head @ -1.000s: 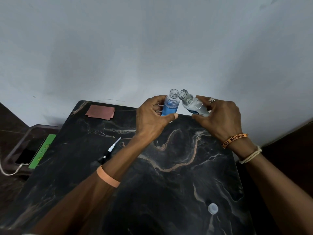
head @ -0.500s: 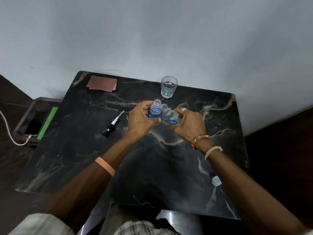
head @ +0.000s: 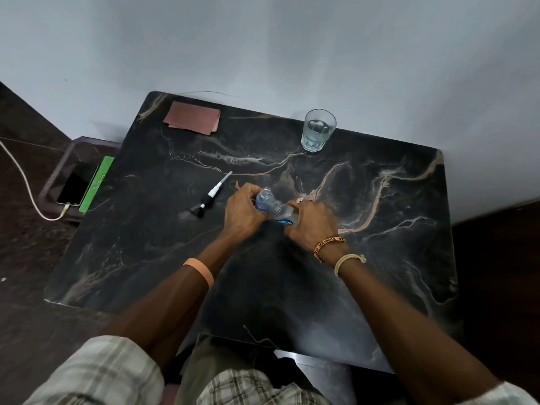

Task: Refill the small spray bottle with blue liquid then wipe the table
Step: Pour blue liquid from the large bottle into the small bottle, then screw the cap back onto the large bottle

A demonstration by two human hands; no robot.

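My left hand [head: 244, 213] grips the small spray bottle [head: 262, 200], open at the neck with blue liquid inside. My right hand [head: 311, 225] holds a clear refill bottle [head: 280, 210] with a blue label, tilted so its mouth meets the small bottle's neck. Both hands are over the middle of the black marble table [head: 380, 229]. The spray pump head [head: 210, 197] with its dip tube lies on the table left of my left hand. A folded brown cloth [head: 193, 121] lies at the far left corner.
A glass of water [head: 318, 130] stands at the table's far edge by the wall. A phone [head: 77, 187] on a charging cable and a green card [head: 96, 184] sit on a low stand left of the table.
The view has tilted down and drawn back, so the whole table shows. Both hands with the bottles have come lower over the table; the refill bottle is tipped further into the small one.
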